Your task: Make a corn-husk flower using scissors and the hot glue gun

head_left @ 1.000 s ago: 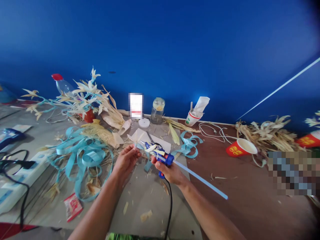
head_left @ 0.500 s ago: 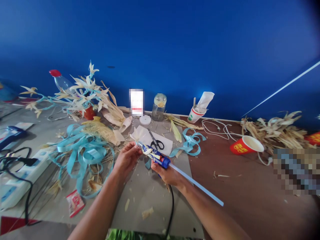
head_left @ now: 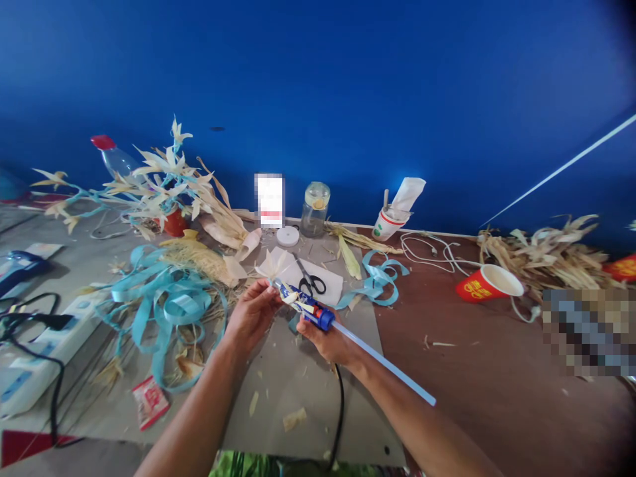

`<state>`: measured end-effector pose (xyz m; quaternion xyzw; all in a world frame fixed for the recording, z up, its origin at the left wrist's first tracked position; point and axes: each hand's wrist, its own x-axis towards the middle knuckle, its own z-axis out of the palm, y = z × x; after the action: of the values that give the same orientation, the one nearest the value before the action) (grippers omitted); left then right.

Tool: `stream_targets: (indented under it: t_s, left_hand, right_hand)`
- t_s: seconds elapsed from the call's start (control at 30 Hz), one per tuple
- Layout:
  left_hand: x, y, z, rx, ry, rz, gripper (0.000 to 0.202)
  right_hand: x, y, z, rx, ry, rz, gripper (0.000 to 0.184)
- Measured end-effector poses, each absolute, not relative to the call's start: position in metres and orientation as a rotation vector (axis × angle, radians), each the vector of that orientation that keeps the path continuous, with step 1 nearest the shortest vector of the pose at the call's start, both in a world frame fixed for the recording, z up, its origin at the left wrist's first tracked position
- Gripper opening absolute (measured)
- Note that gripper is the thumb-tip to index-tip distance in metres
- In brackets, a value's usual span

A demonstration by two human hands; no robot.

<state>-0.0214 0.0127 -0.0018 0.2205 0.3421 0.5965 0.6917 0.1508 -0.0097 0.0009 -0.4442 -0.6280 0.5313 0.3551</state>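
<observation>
My left hand pinches the base of a pale husk flower, whose petals spread above the fingertips. My right hand is wrapped around a blue hot glue gun, its nozzle end close to the flower's base and my left fingertips. A long translucent glue stick juts from the back of the gun. Pale husk scraps cling to the gun's front. Whether the nozzle touches the flower is hidden. Black-handled scissors lie just behind on a white sheet.
Blue ribbon lies in loops at left, near a white power strip. Behind it stands a branch of husk flowers. A glass jar, a paper cup and a tipped red cup line the back. A black cord trails below.
Both hands stay together at the flower, with the glue gun tilted only slightly differently. The whole view has shifted a little; nothing was let go or picked up.
</observation>
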Motion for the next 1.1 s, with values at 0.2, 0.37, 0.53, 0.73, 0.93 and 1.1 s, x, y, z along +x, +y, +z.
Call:
stream_targets:
  t_s: [0.2, 0.37, 0.53, 0.73, 0.93, 1.1]
  left_hand:
    - [-0.0215, 0.0136, -0.0021, 0.47, 0.785, 1.327, 0.014]
    - [-0.0216, 0.0131, -0.0027, 0.468, 0.785, 1.327, 0.015]
    - [-0.0214, 0.0135, -0.0039, 0.468, 0.77, 1.325, 0.014]
    - [-0.0214, 0.0145, -0.005, 0.45, 0.773, 1.356, 0.015]
    - [-0.0221, 0.0155, -0.0066, 0.457, 0.77, 1.365, 0.015]
    - [-0.0214, 0.0158, -0.0055, 0.445, 0.772, 1.377, 0.016]
  right_hand:
    - [0.1517, -0.0113, 0.0025, -1.143, -1.653, 1.306, 0.029]
    - [0.1526, -0.0136, 0.0031, -1.142, -1.668, 1.283, 0.029]
    - [0.1519, -0.012, 0.0044, -1.177, -1.655, 1.265, 0.031]
    - [0.1516, -0.0117, 0.0095, -1.166, -1.735, 1.212, 0.031]
    - [0.1529, -0.0122, 0.0055, -1.165, -1.72, 1.214, 0.03]
    - [0.1528, -0.0109, 0.0058, -1.181, -1.705, 1.199, 0.032]
